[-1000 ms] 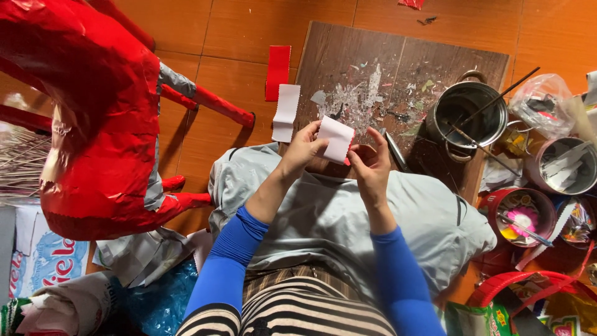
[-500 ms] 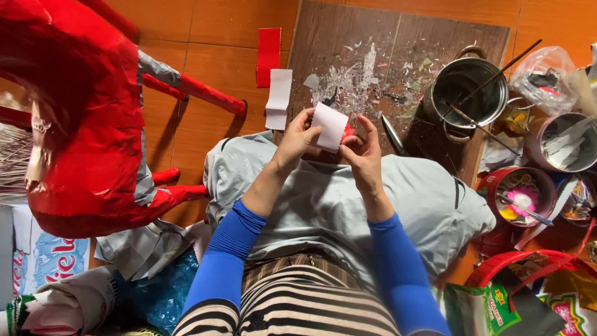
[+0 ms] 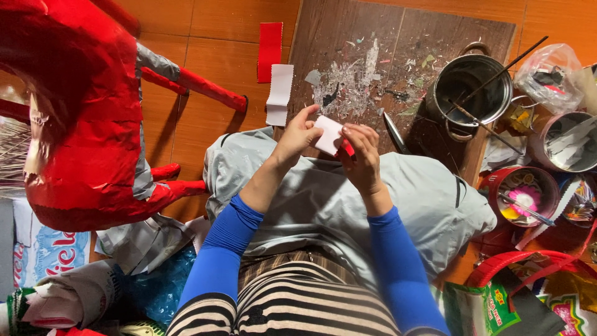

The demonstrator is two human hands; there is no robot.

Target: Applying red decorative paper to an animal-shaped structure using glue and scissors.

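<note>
My left hand (image 3: 301, 132) and my right hand (image 3: 361, 151) hold one small folded piece of paper (image 3: 328, 134) between them, white on top with a red edge showing under my right fingers. Both hands are above a grey cloth (image 3: 323, 199) spread over my lap. Blue sleeves cover both forearms. Just beyond the hands lies a dark wooden board (image 3: 398, 56) flecked with paper scraps and glue.
A white paper strip (image 3: 279, 94) and a red strip (image 3: 270, 51) lie on the orange floor. A large red paper-covered figure (image 3: 81, 112) stands left. A metal pot with sticks (image 3: 467, 90), a knife (image 3: 395, 133), tins and bags crowd the right.
The view has shifted slightly. The paper piece has turned from facing up to a more tilted, folded position between my fingers, with its red edge now showing.
</note>
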